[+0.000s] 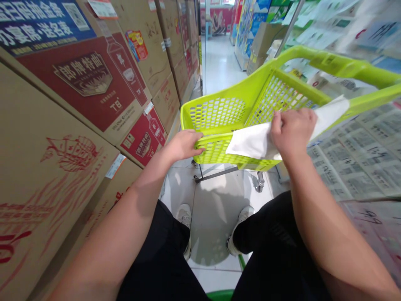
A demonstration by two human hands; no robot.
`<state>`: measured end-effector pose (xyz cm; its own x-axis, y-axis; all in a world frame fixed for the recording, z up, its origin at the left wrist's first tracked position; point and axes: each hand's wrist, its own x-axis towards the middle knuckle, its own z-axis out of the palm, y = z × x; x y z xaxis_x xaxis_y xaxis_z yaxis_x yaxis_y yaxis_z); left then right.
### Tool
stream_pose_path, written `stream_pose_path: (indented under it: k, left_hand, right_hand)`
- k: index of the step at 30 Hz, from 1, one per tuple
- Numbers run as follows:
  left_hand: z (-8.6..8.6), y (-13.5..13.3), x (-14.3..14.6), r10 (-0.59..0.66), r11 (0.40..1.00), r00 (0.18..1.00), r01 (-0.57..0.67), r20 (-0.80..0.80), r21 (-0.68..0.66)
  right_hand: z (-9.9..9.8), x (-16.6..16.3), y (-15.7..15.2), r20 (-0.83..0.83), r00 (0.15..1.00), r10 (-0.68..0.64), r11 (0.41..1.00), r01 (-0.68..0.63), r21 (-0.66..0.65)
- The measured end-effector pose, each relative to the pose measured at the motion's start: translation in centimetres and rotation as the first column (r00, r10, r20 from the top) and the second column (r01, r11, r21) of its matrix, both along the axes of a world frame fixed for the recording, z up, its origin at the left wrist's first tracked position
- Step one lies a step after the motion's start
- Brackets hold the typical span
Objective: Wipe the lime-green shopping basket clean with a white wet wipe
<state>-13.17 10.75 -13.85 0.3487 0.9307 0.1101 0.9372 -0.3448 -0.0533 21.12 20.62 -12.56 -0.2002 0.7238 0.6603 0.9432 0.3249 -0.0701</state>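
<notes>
A yellow-green shopping cart (244, 93), steadied at its near side; the left hand (187, 144) is half curled, thumb and fingers parted around the near rim at the basket's narrow end; the right hand (293, 129) is closed, thumb uppermost, on a white cloth (250, 142) draped along that rim, its ends hanging free to either side of the fist. The cart stands directly before both hands; its casters (260, 182) lie below and between them. Sideways pressure on the rim could, it is judged, roll or swivel the cart; the left knuckles might then be pinched against the cartons beside them; a loose cloth end might catch in the mesh, or slip if the grip slackens. Lettering: left of the left hand, a maroon carton (84, 79) reads 郎牌特曲 and, apparently, T8; above it, a blue banner (40, 25) shows 扫码抽金条 and 宴席·送名表, beside a QR code (76, 16); right of the right hand, the handwriting on stacked packs (354, 154) is too blurred to read.
</notes>
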Motion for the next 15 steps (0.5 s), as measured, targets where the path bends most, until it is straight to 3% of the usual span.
stream_pose_path:
  k: [3,7,10,13,15]
  left_hand:
    - [0.1,-0.2,0.6,0.019,1.0,1.0,-0.019,-0.007,-0.003]
    - [0.0,-0.1,0.7,0.011,1.0,1.0,-0.011,0.011,-0.01]
    - [-0.2,0.0,-0.2,-0.022,1.0,0.998,0.023,0.051,-0.018]
    - [-0.4,0.0,-1.3,-0.049,0.999,0.996,0.049,0.069,0.0]
    - [-0.5,0.0,-1.9,-0.066,0.998,0.995,0.065,0.081,0.014]
  right_hand:
    - [-1.0,-0.3,-0.3,0.006,1.0,0.006,0.999,-0.006,0.051]
    - [-2.9,-5.6,-4.5,0.074,0.978,0.197,0.979,-0.199,0.035]
    - [-3.0,-7.7,-6.3,0.131,0.947,0.292,0.956,-0.295,0.005]
    - [-1.7,-5.4,-4.8,0.106,0.953,0.283,0.959,-0.28,-0.047]
    - [-0.6,-2.6,-2.7,0.037,0.98,0.195,0.98,-0.194,-0.045]
